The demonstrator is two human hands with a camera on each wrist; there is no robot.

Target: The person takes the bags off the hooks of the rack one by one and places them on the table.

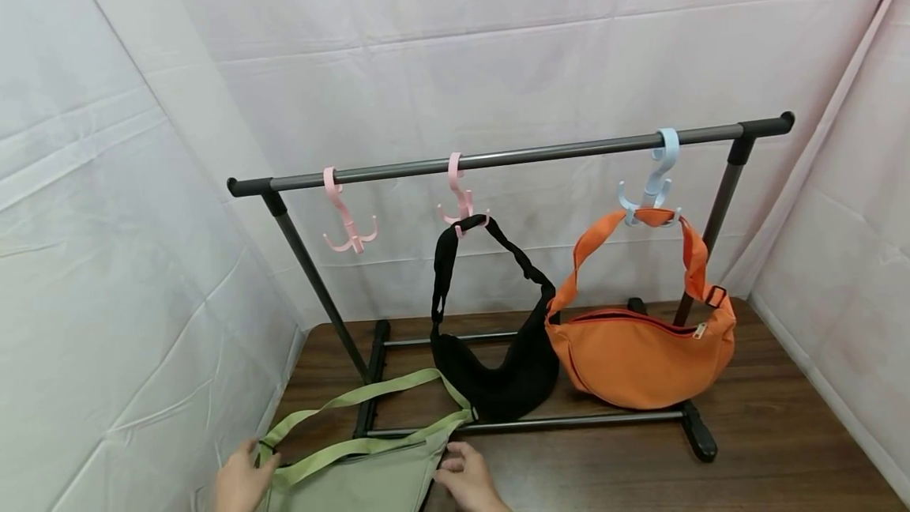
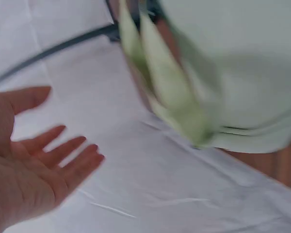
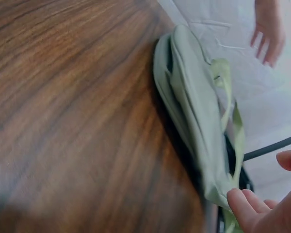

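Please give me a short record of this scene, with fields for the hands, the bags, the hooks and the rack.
left hand: open, at the left end of the green bag
right hand: open, fingers at its right end
green bag: lies on the wooden table, strap loose
black bag: hangs from middle pink hook
orange bag: hangs from blue hook
left pink hook: bears nothing
rack: stands on the table

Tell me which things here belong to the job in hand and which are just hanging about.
In hand: green bag, left hand and right hand at its ends; possibly the empty pink hook.

Just there: black bag, orange bag, rack, table.
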